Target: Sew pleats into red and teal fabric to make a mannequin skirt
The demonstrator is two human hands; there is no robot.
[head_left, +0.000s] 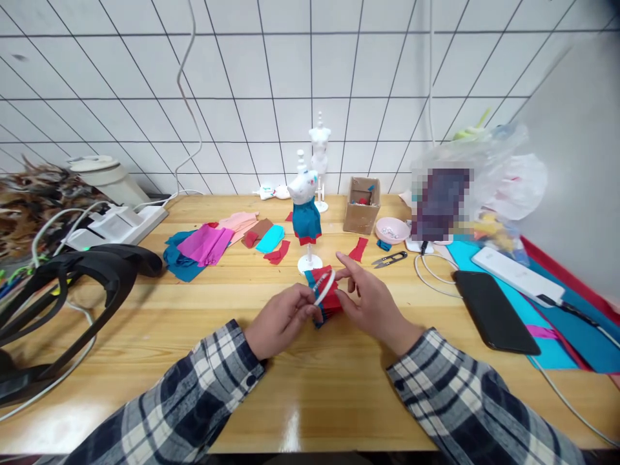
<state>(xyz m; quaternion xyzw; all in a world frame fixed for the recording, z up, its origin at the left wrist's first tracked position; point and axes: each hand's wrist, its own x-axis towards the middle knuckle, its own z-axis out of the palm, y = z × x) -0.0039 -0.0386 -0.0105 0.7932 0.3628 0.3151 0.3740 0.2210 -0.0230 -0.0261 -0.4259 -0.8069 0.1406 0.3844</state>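
My left hand (283, 321) pinches a narrow white tape (327, 289) bent into a loop; dark marks along one side look like those of a measuring tape. Close on its right is my right hand (375, 300), index finger raised and thumb apart from it. Whether a fingertip touches the loop I cannot tell. Beneath both hands lies a red and teal piece of cloth (332, 299), partly covered by the fingers. Just behind it stands a small white dress form (303, 187) wearing a teal skirt with a red hem (307, 221).
Coloured cloth pieces (206, 245) lie left of the form. To the right are a cardboard box (361, 205), a pink bowl (392, 230), thread snips (390, 259) and a black phone (494, 313) with cables. A black headset-like frame (82, 278) occupies the left side.
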